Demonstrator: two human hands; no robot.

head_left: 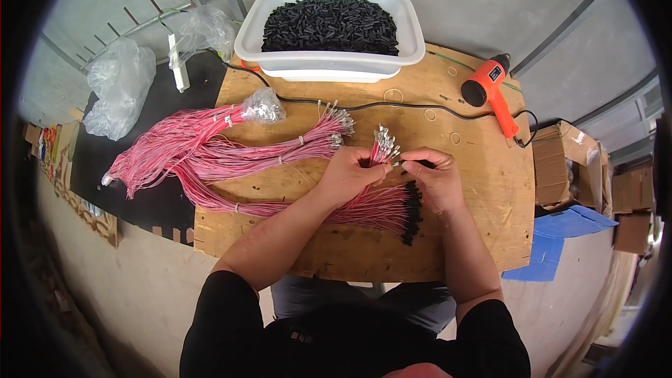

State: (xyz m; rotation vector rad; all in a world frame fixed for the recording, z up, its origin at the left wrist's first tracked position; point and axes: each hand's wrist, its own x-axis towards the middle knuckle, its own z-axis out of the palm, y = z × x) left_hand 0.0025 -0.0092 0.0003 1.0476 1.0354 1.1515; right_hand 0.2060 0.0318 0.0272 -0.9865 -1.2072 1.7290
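My left hand [351,173] is closed round a bundle of pink and white wires [379,147], whose silvery terminal ends stick up above the fingers. Close beside it, my right hand [435,176] pinches a small black sleeve [408,163] at the tip of one wire from that bundle. Below the hands lie wires with black sleeves [411,213] on their ends, fanned out on the wooden table [483,231]. To the left, more pink wire bundles [231,157] stretch across the table, tied at intervals, with bare metal ends showing near my left hand.
A white tub [329,63] full of black sleeves [329,24] stands at the table's far edge. An orange heat gun [493,91] lies at the right, its black cord [364,106] crossing the table. Rubber bands [393,95] are scattered about. Plastic bags [122,87] sit far left; cardboard boxes [560,164] stand right.
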